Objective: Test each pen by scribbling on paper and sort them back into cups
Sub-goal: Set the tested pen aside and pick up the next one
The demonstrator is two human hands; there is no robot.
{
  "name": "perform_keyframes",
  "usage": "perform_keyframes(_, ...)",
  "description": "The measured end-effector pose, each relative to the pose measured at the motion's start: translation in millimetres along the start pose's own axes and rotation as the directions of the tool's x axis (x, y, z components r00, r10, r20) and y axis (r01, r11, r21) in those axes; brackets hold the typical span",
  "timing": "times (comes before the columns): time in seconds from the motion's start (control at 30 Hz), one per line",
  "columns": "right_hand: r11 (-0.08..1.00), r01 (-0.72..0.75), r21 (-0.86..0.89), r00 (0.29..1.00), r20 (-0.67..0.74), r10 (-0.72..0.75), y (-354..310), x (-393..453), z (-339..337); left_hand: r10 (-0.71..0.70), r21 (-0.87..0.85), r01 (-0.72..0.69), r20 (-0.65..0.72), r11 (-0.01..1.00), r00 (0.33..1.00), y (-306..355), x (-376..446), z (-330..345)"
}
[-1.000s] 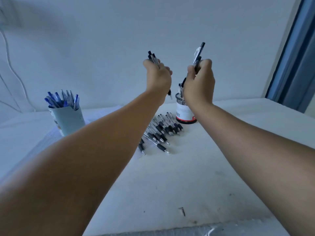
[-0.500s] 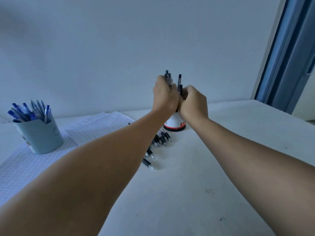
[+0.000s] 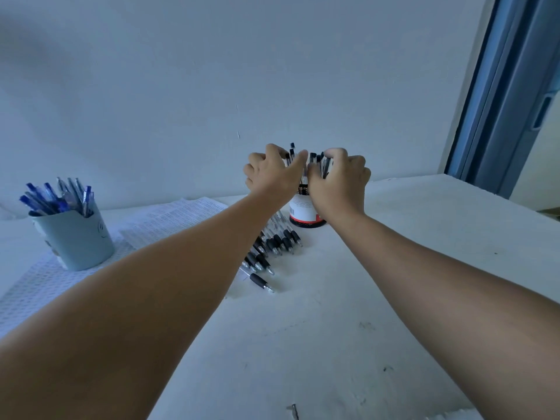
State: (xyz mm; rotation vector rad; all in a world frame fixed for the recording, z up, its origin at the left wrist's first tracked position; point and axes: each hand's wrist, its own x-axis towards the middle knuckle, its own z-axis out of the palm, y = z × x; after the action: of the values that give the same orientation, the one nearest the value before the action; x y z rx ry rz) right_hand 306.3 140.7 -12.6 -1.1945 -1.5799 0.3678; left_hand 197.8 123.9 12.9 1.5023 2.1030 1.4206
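A white cup with a red and black base (image 3: 301, 212) stands at the middle back of the table, with several black pens (image 3: 316, 160) upright in it. My left hand (image 3: 271, 174) and my right hand (image 3: 339, 180) curl around those pens from either side, just above the cup's rim. A pile of black pens (image 3: 269, 250) lies on the table in front of the cup, partly hidden by my left forearm. At the far left a light blue cup (image 3: 77, 237) holds several blue pens (image 3: 56, 197). Printed paper (image 3: 169, 221) lies between the two cups.
The white table (image 3: 333, 328) has small dark marks near its front edge. A patterned sheet (image 3: 33, 286) lies under the blue cup. A blue door frame (image 3: 509, 95) rises at the right behind the table's far corner. A plain wall stands close behind the cups.
Both hands have come down from head height to the white cup's rim, bringing the black pens into the cup. The view has also shifted left and downward.
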Motion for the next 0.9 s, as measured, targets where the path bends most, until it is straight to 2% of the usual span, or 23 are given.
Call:
perform_keyframes(0.07, 0.995, 0.078, -0.063, 0.994, -0.067, -0.082, -3, -4, -1, 0.019, -0.001, -0.019, -0.029, 1.000, 0.999, -3, -4, -13)
perform_keyframes(0.13, 0.969, 0.217, -0.121, 0.961, -0.149, -0.234, -11, -13, -1, 0.033, 0.030, -0.030, -0.096, 0.999, 0.995, -9, -9, -32)
perform_keyframes(0.2, 0.930, 0.350, -0.108, 0.924, -0.123, -0.362, -19, -24, 1, 0.020, 0.150, -0.007, -0.085, 0.989, 0.996, -18, -12, -53)
perform_keyframes(0.27, 0.919, 0.392, -0.040, 0.919, 0.071, -0.388, -30, -40, 5, -0.069, 0.445, 0.030, 0.072, 0.895, 0.995, -30, -19, -75)
perform_keyframes(0.33, 0.908, 0.400, -0.123, 0.873, 0.353, -0.337, -36, -55, 12, -0.188, 0.702, -0.038, 0.243, 0.711, 0.952, -36, -32, -92)
perform_keyframes(0.4, 0.878, 0.400, -0.264, 0.795, 0.576, -0.189, -37, -67, 21, -0.243, 0.807, -0.149, 0.340, 0.572, 0.908, -37, -47, -98)
perform_keyframes(0.43, 0.860, 0.405, -0.310, 0.758, 0.640, -0.126, -36, -72, 26, -0.259, 0.822, -0.179, 0.365, 0.540, 0.894, -39, -52, -98)
perform_keyframes(0.5, 0.834, 0.434, -0.340, 0.714, 0.695, -0.088, -36, -78, 29, -0.293, 0.810, -0.183, 0.398, 0.557, 0.869, -45, -58, -96)
perform_keyframes(0.57, 0.839, 0.421, -0.345, 0.719, 0.690, -0.077, -39, -78, 25, -0.282, 0.781, -0.157, 0.394, 0.604, 0.875, -50, -63, -94)
perform_keyframes(0.63, 0.866, 0.364, -0.342, 0.733, 0.679, -0.040, -43, -74, 18, -0.267, 0.758, -0.124, 0.371, 0.640, 0.889, -50, -65, -93)
perform_keyframes(0.77, 0.905, 0.234, -0.355, 0.761, 0.647, 0.056, -36, -63, 14, -0.333, 0.729, -0.044, 0.364, 0.683, 0.870, -45, -64, -85)
perform_keyframes(0.9, 0.909, 0.206, -0.362, 0.838, 0.545, 0.028, -20, -64, 21, -0.350, 0.689, -0.003, 0.372, 0.725, 0.860, -42, -60, -77)
